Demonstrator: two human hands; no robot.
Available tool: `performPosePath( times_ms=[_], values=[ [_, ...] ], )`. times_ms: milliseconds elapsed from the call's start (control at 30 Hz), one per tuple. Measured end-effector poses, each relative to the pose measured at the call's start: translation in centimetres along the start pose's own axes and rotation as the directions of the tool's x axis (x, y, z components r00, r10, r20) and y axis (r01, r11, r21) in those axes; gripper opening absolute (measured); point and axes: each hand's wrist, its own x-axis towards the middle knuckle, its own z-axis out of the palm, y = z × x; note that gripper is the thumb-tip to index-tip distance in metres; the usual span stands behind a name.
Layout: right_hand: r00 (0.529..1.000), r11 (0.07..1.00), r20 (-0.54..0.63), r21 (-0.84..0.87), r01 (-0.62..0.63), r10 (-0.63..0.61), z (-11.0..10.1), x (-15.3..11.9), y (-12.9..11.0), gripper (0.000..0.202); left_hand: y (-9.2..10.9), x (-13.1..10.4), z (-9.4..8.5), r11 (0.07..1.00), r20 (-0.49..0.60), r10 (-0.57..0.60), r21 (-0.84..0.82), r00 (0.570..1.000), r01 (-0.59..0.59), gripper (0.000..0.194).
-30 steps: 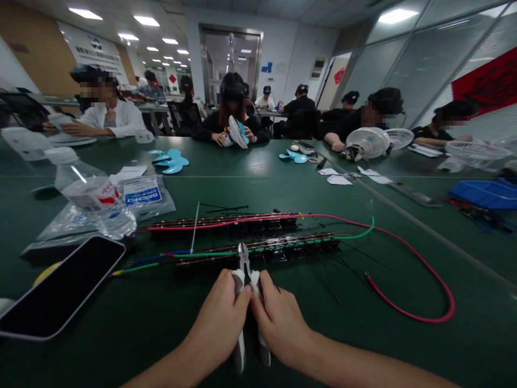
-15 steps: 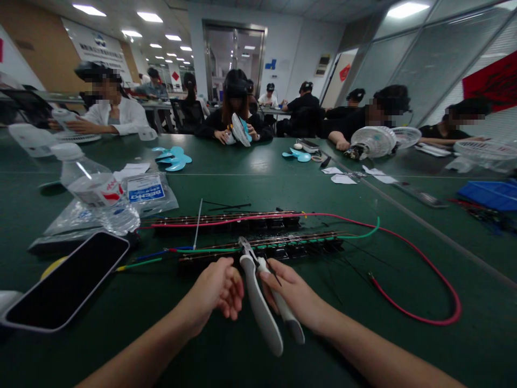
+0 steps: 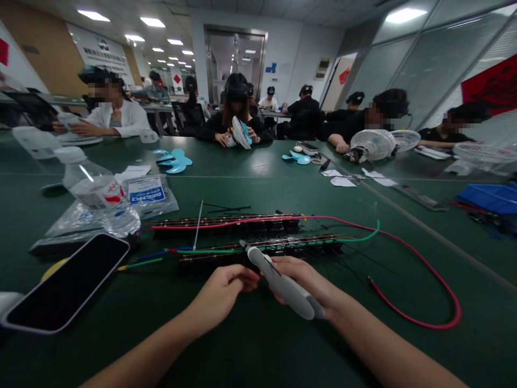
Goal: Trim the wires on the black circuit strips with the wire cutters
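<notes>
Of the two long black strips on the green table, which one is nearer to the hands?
The long black strip with the thin green wire along it; the farther black strip has the red wire instead.

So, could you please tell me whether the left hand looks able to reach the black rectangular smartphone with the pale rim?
Probably yes: the left hand appears empty, and nothing visible blocks the green tabletop between it and the black smartphone, whose screen lies uncovered.

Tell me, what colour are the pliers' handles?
The handles are white and grey, best seen in the head view.
</notes>
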Motion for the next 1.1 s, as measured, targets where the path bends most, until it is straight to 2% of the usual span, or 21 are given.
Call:
performPosePath(
  times_ms=[67, 100, 167, 233, 333, 433, 467, 533, 600, 800, 1100],
  values=[
    [0.999, 1.000, -0.037, 0.002, 0.005, -0.005, 0.4, 0.1, 0.3, 0.025, 0.3, -0.2, 0.2, 0.952, -0.010, -0.108, -0.288, 0.994, 0.100, 0.027],
    [0.998, 1.000, -0.064, 0.014, 0.022, -0.021, 0.7, 0.2, 0.5, 0.025, 0.3, -0.4, 0.5, 0.901, 0.026, -0.120, -0.416, 0.992, 0.120, 0.034],
    [0.994, 0.999, -0.106, 0.003, 0.037, -0.037, 1.6, 0.2, 1.3, 0.027, 0.2, -0.9, 1.2, 0.821, 0.110, -0.122, -0.548, 0.986, 0.163, 0.040],
    [0.992, 0.997, -0.114, -0.057, 0.051, -0.057, 2.6, 0.1, 2.2, 0.029, -0.3, -1.3, 1.9, 0.779, 0.110, -0.161, -0.595, 0.981, 0.195, 0.035],
    [0.986, 0.980, -0.111, -0.169, 0.104, -0.124, 4.0, -0.3, 2.8, 0.031, -1.2, -1.5, 2.5, 0.746, 0.110, -0.269, -0.605, 0.957, 0.279, 0.021],
    [0.991, 0.931, -0.068, -0.355, 0.082, -0.114, 4.1, -0.9, 2.2, 0.030, -1.2, -1.4, 2.4, 0.717, 0.166, -0.253, -0.630, 0.953, 0.300, 0.026],
    [0.986, 0.900, -0.073, -0.422, 0.106, -0.150, 3.8, -1.0, 1.9, 0.029, -1.1, -1.4, 2.4, 0.714, 0.174, -0.247, -0.633, 0.953, 0.300, 0.027],
    [0.951, 0.807, -0.115, -0.563, 0.176, -0.287, 3.0, -1.1, 1.1, 0.029, -0.8, -1.3, 2.2, 0.687, 0.240, -0.275, -0.628, 0.931, 0.365, 0.030],
    [0.914, 0.732, -0.169, -0.659, 0.173, -0.368, 2.1, -1.1, 0.5, 0.033, -0.7, -1.4, 2.2, 0.675, 0.273, -0.321, -0.605, 0.907, 0.421, 0.031],
    [0.906, 0.641, -0.115, -0.742, 0.194, -0.407, 1.3, -1.0, 0.4, 0.034, -1.1, -1.5, 2.5, 0.741, 0.129, -0.400, -0.536, 0.907, 0.404, 0.016],
    [0.897, 0.658, -0.145, -0.729, 0.189, -0.418, 1.3, -1.0, 0.6, 0.035, -0.7, -0.9, 3.1, 0.773, 0.054, -0.426, -0.497, 0.903, 0.394, 0.012]
  ],
)
